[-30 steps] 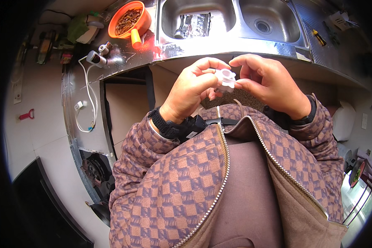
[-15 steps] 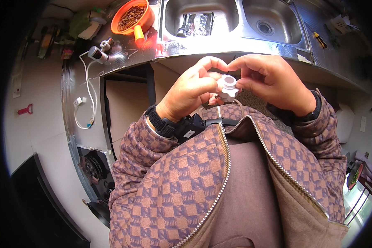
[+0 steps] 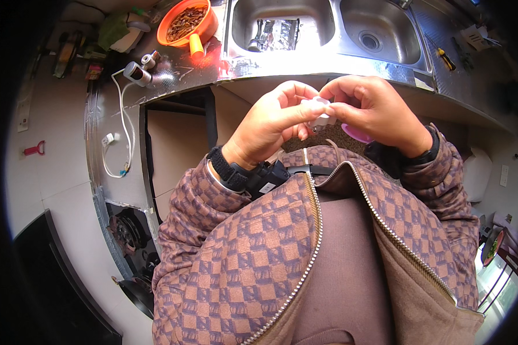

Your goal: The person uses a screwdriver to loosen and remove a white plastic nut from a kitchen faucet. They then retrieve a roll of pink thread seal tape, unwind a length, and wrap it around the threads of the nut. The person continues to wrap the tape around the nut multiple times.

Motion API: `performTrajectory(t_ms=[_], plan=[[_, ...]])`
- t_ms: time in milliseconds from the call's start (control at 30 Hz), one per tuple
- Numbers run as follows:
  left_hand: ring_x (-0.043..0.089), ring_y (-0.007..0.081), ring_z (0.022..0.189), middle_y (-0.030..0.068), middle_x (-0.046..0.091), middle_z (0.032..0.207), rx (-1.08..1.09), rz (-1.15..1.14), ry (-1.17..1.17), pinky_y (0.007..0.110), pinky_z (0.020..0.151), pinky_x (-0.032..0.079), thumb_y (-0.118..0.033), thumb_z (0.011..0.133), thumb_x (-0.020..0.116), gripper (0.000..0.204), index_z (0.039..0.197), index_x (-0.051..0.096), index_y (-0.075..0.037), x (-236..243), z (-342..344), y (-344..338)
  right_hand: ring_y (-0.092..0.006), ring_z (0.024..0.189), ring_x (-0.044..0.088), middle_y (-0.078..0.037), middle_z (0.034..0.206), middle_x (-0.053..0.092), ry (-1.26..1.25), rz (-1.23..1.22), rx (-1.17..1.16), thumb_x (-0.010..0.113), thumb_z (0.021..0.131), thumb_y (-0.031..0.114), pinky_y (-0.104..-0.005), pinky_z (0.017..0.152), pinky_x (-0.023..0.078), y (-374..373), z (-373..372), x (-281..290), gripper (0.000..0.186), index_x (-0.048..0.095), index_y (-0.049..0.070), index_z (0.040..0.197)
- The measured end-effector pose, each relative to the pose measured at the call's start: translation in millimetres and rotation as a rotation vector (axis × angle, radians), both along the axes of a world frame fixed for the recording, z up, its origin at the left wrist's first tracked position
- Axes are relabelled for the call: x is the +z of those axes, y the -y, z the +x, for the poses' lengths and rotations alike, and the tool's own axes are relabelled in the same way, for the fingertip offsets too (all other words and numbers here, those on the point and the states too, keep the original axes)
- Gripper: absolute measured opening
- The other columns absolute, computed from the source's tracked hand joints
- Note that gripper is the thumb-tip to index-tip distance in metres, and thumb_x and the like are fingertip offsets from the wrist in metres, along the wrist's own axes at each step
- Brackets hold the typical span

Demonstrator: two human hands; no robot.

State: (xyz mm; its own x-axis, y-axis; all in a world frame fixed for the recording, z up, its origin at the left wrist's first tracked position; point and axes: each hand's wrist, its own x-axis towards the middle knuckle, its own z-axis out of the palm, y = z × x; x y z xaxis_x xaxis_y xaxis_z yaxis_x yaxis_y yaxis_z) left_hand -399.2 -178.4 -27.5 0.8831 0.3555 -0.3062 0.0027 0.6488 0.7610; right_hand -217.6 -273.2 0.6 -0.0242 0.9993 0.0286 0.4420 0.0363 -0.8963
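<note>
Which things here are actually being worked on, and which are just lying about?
In hand:
small white plastic part, pinched between left hand and right hand

Lying about:
orange colander
double sink
white cable
yellow-handled screwdriver

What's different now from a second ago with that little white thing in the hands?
The small white piece sat in plain view between the fingertips; now both hands have closed in, and the left hand and right hand cover most of it. Both hands keep their grip in front of the chest. The orange bowl and sink stay put.
</note>
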Motion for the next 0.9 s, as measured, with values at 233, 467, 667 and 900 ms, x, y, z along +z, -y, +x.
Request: performTrajectory(t_ms=[233,467,667,900], plan=[[0.058,0.0079,0.079,0.0051,0.062,0.093,0.026,0.088,-0.012,0.018,0.063,0.043,-0.014,0.082,0.069,0.033,0.107,0.054,0.0,-0.7,-0.2,2.1,-0.01,0.054,0.049,-0.005,0.062,0.055,-0.031,-0.061,0.03,0.067,0.08,0.012,-0.0257,0.051,0.04,4.6,-0.6,6.1,0.018,0.064,-0.001,0.092],[0.06,0.0089,0.084,0.0064,0.064,0.097,-0.026,0.091,0.022,0.018,0.064,0.043,-0.012,0.082,0.069,0.032,0.108,0.054,-0.001,3.6,-3.7,-1.3,-0.0108,0.056,0.052,-0.005,0.063,0.055,-0.104,-0.124,0.035,0.069,0.077,0.006,-0.0255,0.051,0.041,7.7,3.8,17.4,0.016,0.061,0.0,0.088],[0.06,0.0099,0.085,0.0055,0.064,0.096,-0.039,0.079,0.07,0.02,0.07,0.046,-0.01,0.083,0.068,0.028,0.107,0.054,-0.002,5.2,-0.7,-0.9,-0.0188,0.057,0.056,-0.008,0.066,0.057,0.123,0.047,0.066,0.07,0.073,0.007,-0.0282,0.053,0.044,9.9,6.4,22.2,0.015,0.059,0.003,0.083],[0.06,0.0101,0.086,0.0034,0.061,0.093,-0.124,0.047,0.12,0.022,0.076,0.05,-0.006,0.078,0.072,0.035,0.108,0.053,-0.002,4.9,4.2,-1.7,-0.0182,0.056,0.053,-0.007,0.068,0.056,0.327,0.25,0.064,0.072,0.074,0.009,-0.0269,0.051,0.043,11.3,5.2,19.8,0.017,0.06,0.003,0.083]])
